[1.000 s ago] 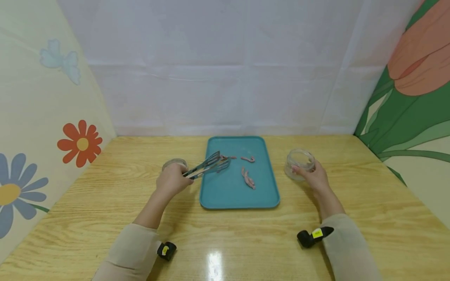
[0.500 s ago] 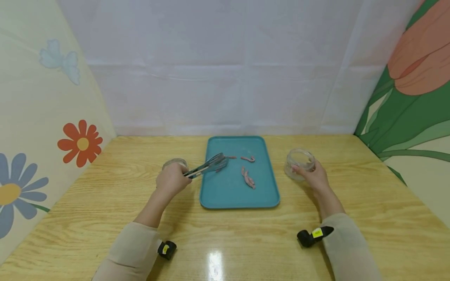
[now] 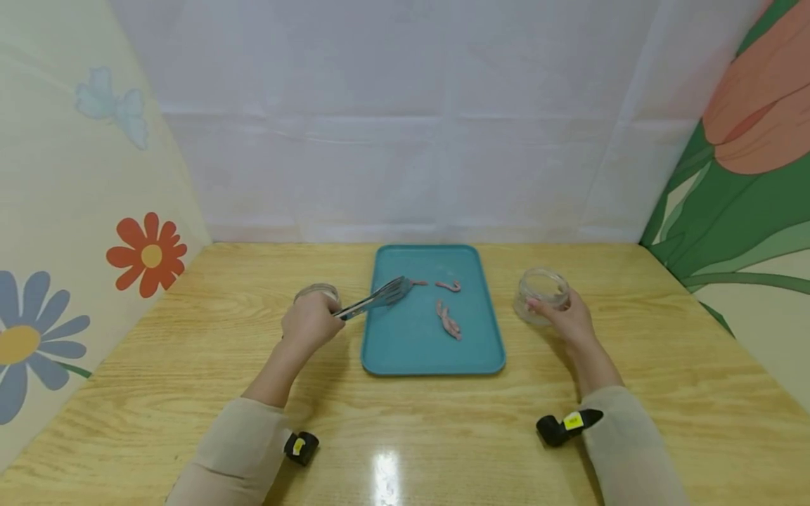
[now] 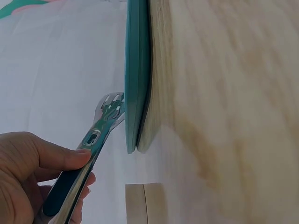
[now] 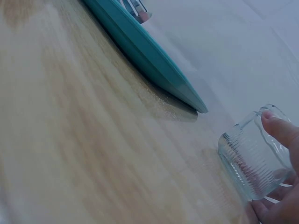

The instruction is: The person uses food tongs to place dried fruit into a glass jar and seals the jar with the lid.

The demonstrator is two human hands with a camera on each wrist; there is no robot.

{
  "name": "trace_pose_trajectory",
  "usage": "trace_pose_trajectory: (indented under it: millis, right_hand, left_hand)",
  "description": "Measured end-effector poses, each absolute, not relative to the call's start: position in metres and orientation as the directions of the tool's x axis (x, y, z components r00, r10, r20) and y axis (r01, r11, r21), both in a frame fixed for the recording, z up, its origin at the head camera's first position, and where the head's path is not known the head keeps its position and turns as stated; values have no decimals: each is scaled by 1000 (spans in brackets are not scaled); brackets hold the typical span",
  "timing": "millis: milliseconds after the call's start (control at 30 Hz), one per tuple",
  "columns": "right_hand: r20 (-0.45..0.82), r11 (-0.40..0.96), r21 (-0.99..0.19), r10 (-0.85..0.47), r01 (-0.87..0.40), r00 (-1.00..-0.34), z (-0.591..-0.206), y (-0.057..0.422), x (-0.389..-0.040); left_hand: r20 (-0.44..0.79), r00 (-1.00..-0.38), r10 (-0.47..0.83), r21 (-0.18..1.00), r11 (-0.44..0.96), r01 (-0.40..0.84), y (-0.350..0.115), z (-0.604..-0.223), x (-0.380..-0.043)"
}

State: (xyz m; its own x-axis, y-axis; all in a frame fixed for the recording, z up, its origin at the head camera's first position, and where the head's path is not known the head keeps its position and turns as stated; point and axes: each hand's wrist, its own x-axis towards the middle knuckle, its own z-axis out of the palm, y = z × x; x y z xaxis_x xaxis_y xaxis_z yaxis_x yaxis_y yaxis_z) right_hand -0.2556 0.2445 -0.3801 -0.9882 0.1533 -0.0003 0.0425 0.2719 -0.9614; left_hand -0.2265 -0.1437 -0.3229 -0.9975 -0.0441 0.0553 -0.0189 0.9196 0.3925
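My left hand [image 3: 310, 325] grips a pair of metal serving tongs [image 3: 375, 296] with slotted heads, which reach over the left side of a blue tray [image 3: 411, 355]. The heads are pressed together beside a pinkish strip [image 3: 418, 282], partly covering it. Two other pink pieces lie to the right: a thin curled strip [image 3: 449, 286] and a thicker twisted clump [image 3: 448, 320]. My right hand [image 3: 572, 323] holds a ribbed glass jar [image 5: 252, 154] from its right side, thumb at the rim. Behind my left hand is another round glass container [image 3: 318, 289], mostly hidden.
A wood-grain table [image 3: 405, 422] carries everything. White cloth [image 3: 411, 126] hangs along its back edge, and flower-printed panels [image 3: 63, 211] stand on both sides. The tray lies between the two glass containers.
The tongs' heads, spread apart a second ago, have come together over the left end of the pink strip. My right hand and the jar have stayed in place.
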Motion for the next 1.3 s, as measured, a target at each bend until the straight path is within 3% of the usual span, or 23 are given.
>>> trace_pose_trajectory:
  millis: [767,1300]
  right_hand:
    - [1,269,-962,145,39,-989,-380,245,-255]
    - [-8,285,-957,146,50,-989,-380,245,-255]
  left_hand:
    - [66,-997,-42,403,915,-12,-146,-325,-224]
    - [150,-988,-20,448,892,50,-144,-319,-225]
